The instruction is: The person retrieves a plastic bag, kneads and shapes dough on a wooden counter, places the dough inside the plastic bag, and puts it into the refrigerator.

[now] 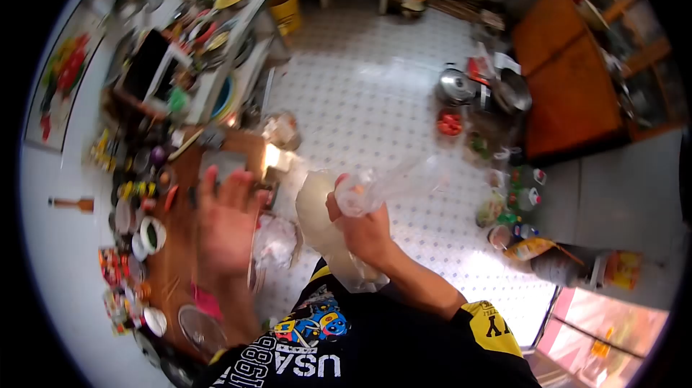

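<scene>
My right hand (367,233) is closed round the gathered top of a clear plastic bag (317,208) in front of my body. Something pale fills the lower part of the bag, and I cannot make out what it is. The loose clear end of the plastic (414,179) sticks out beyond my fist to the right. Raised over the wooden counter at the left, my left hand (231,222) has its fingers spread and nothing in them. It is blurred by motion and apart from the bag.
Bowls and jars line the wooden counter (173,251). A crowded shelf (234,49) stands beyond it. On the tiled floor are a lidded pot (456,85), a red bowl (449,125) and several bottles, near a wooden cabinet (569,85).
</scene>
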Motion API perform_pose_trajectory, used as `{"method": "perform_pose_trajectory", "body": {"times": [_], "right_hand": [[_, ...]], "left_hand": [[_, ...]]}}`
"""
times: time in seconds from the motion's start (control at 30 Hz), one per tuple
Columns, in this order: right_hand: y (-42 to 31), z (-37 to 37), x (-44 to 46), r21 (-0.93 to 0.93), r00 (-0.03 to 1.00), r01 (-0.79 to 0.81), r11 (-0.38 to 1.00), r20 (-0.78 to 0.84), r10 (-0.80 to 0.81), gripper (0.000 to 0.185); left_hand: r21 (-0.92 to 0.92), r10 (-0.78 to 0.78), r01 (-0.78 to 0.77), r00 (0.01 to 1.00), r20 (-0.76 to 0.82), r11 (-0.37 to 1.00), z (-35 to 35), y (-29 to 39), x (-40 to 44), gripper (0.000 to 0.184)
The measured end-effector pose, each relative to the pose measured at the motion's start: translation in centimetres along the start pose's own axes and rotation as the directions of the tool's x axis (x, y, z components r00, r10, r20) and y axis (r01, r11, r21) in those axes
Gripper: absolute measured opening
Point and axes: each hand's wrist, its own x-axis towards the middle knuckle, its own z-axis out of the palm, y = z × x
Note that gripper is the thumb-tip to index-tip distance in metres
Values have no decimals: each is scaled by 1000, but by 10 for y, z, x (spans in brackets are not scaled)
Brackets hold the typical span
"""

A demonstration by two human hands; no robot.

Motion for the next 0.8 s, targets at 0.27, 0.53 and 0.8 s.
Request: {"method": "perform_pose_trajectory", "body": {"times": [0.27,0.53,0.8], "right_hand": [[-39,-234,108,547,650,-324,772,-465,602,53],[-45,-414,124,-822,856,-517,237,-489,171,63],[-7,-580,97,-510,630,-383,770,-754,-186,33]], "left_hand": [[-387,-717,848,519,466,362,201,-283,78,81],[-52,-808,992,-63,586,-116,354,-428,166,66],[388,-914,910,-275,297,-148,514,-548,181,66]]}}
